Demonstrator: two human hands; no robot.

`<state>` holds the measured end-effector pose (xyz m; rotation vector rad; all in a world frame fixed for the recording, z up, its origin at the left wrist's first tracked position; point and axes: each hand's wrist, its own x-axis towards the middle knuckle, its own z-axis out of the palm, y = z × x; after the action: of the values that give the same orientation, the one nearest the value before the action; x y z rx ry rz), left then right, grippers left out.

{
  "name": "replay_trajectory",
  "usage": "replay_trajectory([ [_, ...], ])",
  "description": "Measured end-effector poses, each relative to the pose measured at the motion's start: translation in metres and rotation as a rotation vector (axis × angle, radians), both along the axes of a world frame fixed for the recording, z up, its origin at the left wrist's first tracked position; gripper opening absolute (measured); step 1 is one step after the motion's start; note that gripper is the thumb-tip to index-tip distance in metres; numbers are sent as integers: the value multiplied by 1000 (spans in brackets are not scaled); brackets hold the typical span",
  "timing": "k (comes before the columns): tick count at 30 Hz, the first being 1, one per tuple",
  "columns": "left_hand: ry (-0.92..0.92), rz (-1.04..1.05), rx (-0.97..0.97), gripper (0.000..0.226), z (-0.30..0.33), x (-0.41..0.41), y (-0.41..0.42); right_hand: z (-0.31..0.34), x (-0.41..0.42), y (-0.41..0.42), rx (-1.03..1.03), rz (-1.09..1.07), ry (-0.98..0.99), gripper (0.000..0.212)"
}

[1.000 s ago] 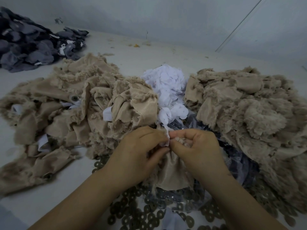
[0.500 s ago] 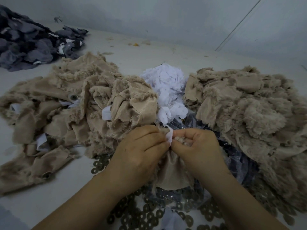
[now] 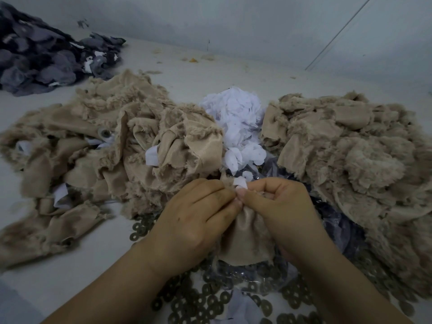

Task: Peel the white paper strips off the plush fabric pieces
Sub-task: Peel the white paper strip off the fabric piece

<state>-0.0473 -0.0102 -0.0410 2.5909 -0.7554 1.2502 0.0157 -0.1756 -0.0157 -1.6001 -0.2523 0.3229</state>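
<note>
Both hands meet at the centre over one tan plush fabric piece (image 3: 245, 239) that hangs down between them. My left hand (image 3: 196, 218) grips the piece's upper left edge with curled fingers. My right hand (image 3: 278, 204) pinches a short white paper strip (image 3: 239, 182) that sticks up at the piece's top. To the left lies a heap of tan plush pieces (image 3: 112, 146), some with white strips showing. On the right sits a second tan plush heap (image 3: 350, 155). A mound of loose white paper strips (image 3: 236, 120) lies between the heaps.
Dark grey fabric pieces (image 3: 39, 54) are piled at the far left corner. Several dark ring-shaped washers (image 3: 210, 298) and crinkled clear plastic bags (image 3: 336, 230) cover the table under my forearms. A pale wall (image 3: 233, 24) runs along the back.
The white strip between my fingertips has come up higher and now shows above the hands. Both hands have stayed close together over the same piece.
</note>
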Motion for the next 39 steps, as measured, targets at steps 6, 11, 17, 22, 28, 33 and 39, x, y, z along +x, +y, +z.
replay_trajectory([
  [6, -47, 11, -118, 12, -2, -1, -1, 0, 1, 2, 15, -47, -20, 6],
  [11, -60, 50, -183, 11, -2, 1, -4, 0, 1, 2, -11, -52, -55, 8],
  [17, -83, 35, -163, 9, -3, 1, -5, 1, 1, 3, -7, -64, -68, 9],
  [22, -170, 40, -89, 6, -1, -1, -6, 1, -1, 2, 18, -69, -53, 7],
  [28, -230, 39, 4, 12, -5, -2, -4, 0, 1, 2, 8, -42, -26, 5],
  [33, -202, 35, 8, 6, -6, 1, -2, -3, 1, 2, 16, -57, -9, 8],
  [39, -55, -12, -156, 11, -4, 4, -6, -5, 1, 1, 24, -65, -39, 8],
])
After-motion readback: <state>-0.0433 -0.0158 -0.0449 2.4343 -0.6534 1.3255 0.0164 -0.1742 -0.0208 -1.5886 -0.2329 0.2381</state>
